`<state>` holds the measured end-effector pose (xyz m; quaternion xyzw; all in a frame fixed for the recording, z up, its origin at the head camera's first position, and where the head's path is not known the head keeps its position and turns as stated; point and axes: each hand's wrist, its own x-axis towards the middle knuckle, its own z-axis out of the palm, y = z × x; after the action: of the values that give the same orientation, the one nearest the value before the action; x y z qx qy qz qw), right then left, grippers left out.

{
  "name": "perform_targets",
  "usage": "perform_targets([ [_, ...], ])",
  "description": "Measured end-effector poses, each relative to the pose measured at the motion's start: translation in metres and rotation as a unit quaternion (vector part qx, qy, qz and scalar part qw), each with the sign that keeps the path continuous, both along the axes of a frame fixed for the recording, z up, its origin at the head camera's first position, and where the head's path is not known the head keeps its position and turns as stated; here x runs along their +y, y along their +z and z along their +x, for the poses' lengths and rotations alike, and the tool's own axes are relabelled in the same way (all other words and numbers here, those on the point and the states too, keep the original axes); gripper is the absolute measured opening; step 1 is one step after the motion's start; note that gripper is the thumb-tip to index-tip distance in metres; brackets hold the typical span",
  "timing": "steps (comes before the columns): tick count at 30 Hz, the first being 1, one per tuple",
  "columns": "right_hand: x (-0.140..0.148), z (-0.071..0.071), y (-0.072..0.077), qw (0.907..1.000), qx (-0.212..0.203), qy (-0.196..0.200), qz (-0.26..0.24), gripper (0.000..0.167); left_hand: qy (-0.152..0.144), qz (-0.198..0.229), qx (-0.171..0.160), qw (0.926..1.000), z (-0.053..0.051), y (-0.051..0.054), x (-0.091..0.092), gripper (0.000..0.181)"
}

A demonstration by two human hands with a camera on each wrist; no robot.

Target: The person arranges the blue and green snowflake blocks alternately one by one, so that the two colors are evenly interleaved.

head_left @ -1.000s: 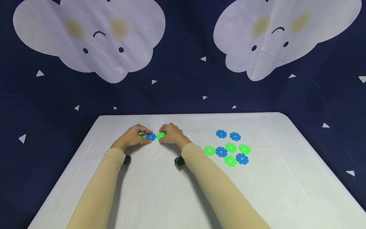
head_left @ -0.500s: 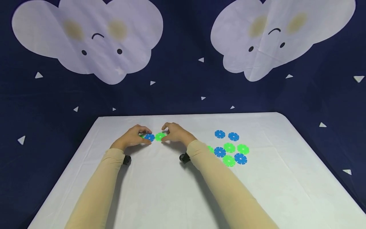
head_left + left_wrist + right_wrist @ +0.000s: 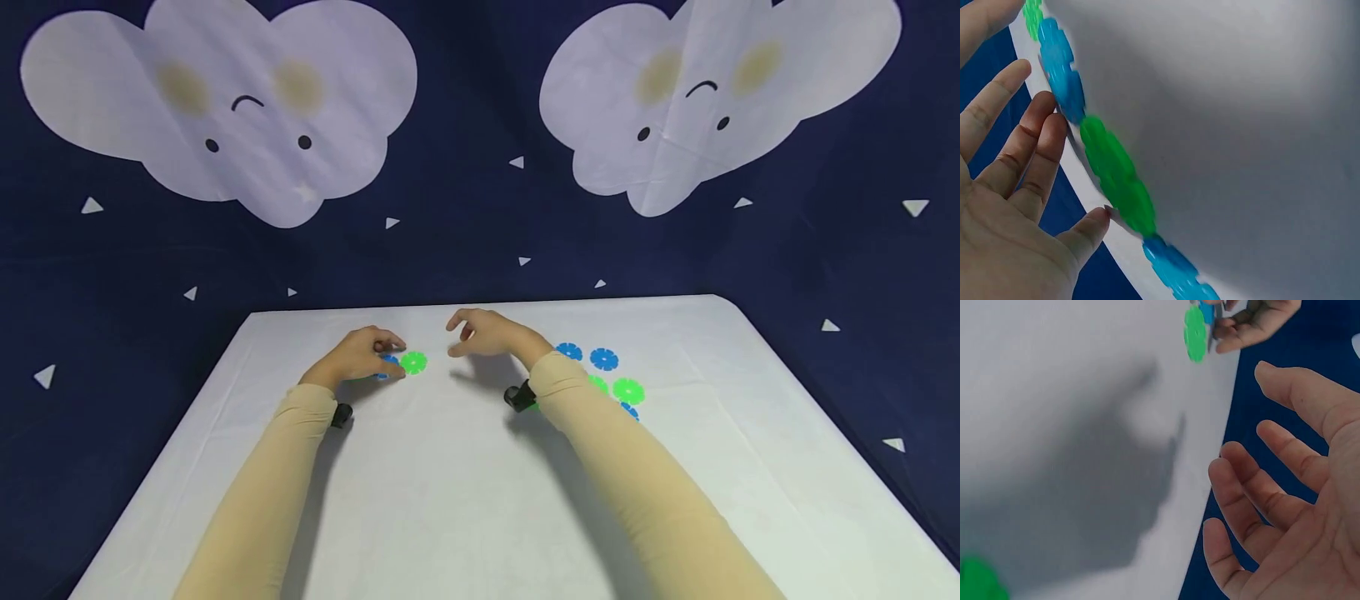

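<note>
My left hand (image 3: 363, 354) arches over a row of notched plastic discs on the table, its fingers spread and relaxed. In the left wrist view the row alternates green and blue: a green disc (image 3: 1032, 19), a blue disc (image 3: 1061, 69), another green disc (image 3: 1119, 175) and another blue disc (image 3: 1179, 275). Whether the fingertips touch the row is unclear. From above, the end green disc (image 3: 414, 362) lies bare right of the left hand, with part of the blue disc (image 3: 386, 367) beside it. My right hand (image 3: 487, 333) hangs above the table, fingers loosely bent, holding nothing.
Loose discs lie at the right, partly behind the right sleeve (image 3: 630, 467): a blue disc (image 3: 568, 351), another blue disc (image 3: 603, 359), a green disc (image 3: 628, 391) and others half hidden. The white table (image 3: 420, 500) ends at a dark blue cloud-print curtain (image 3: 465, 167).
My right hand has let go of the end green disc and moved right, away from the row. The left hand stays over the row. The head view has shifted slightly.
</note>
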<state>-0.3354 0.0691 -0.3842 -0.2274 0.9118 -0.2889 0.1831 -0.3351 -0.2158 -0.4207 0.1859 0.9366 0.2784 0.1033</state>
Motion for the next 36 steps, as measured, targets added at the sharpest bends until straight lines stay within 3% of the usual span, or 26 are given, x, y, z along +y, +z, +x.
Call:
perform_targets([
  [10, 0.044, 0.004, 0.011, 1.0000, 0.005, -0.001, 0.001, 0.056, 0.000, 0.012, -0.007, 0.9999, -0.004, -0.006, 0.007, 0.054],
  [24, 0.095, 0.019, 0.009, 0.9992, 0.012, 0.010, 0.035, 0.055, 0.002, 0.030, -0.012, 0.9995, -0.001, -0.012, 0.012, 0.051],
  [36, 0.148, 0.015, -0.006, 0.9952, 0.013, -0.053, 0.082, 0.057, 0.001, 0.035, -0.009, 0.9994, -0.001, -0.013, 0.015, 0.047],
])
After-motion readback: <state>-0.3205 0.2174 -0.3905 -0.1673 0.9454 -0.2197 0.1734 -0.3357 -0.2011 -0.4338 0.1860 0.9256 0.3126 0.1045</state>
